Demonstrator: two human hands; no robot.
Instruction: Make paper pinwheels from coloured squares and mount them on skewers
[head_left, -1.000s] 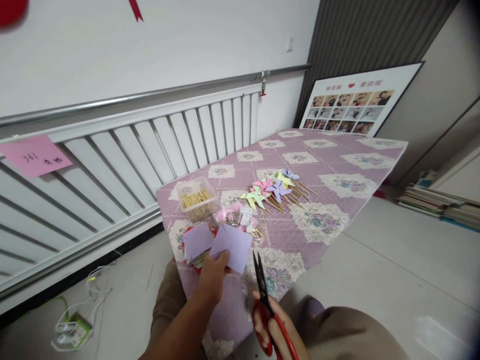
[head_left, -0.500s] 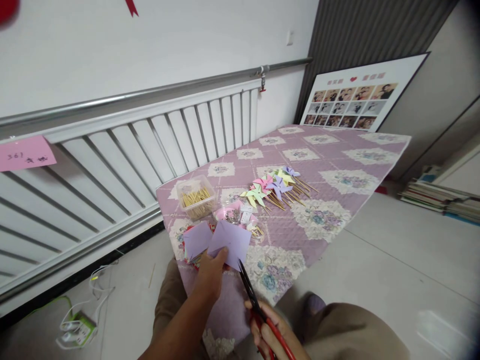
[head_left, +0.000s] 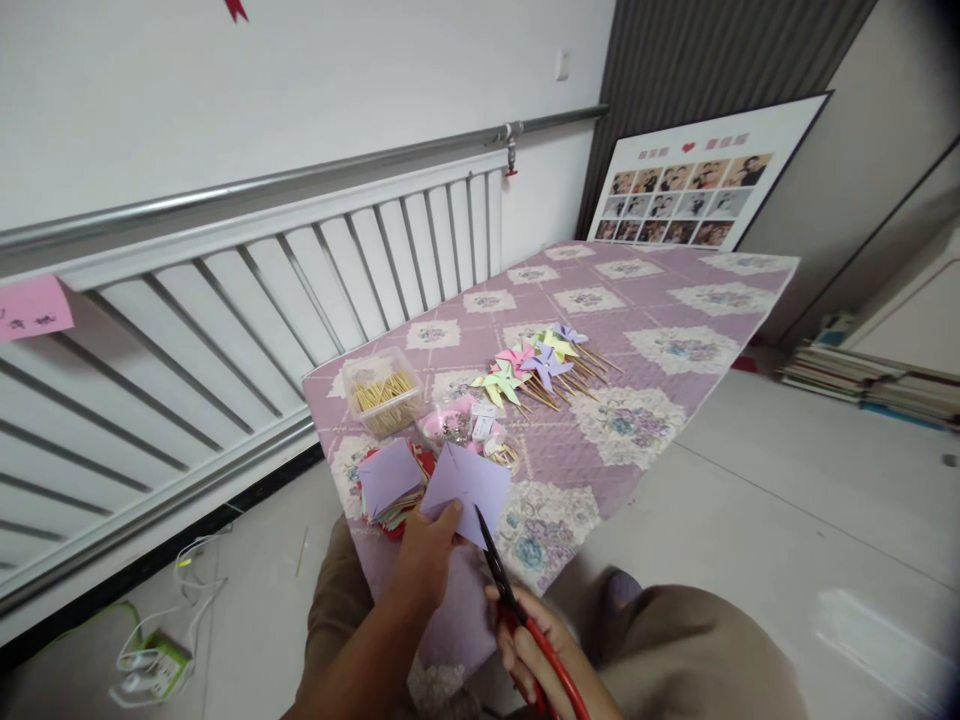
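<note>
My left hand (head_left: 429, 548) pinches a square of purple paper (head_left: 471, 482) by its near left side, thumb on top. Slits run in from some of the paper's corners. In my right hand (head_left: 536, 640) are red-handled scissors (head_left: 501, 572), their dark blades over the paper's near right corner. Left of the held sheet lies a stack of coloured paper squares (head_left: 391, 482) with a purple one on top. Beyond it are a plastic box of short wooden sticks (head_left: 384, 390) and a pink bag of small metal pieces (head_left: 454, 425).
Several paper pinwheels on sticks (head_left: 544, 368) lie across the middle of the cloth-covered table (head_left: 637, 300). Beside the bag sits a small round container of gold pieces (head_left: 502, 452). A radiator (head_left: 337, 265) stands along the left; a power strip (head_left: 161, 665) is on the floor.
The scissor blades have moved further into the purple paper from its near corner. The paper has shifted slightly right in view, and the camera has turned a little.
</note>
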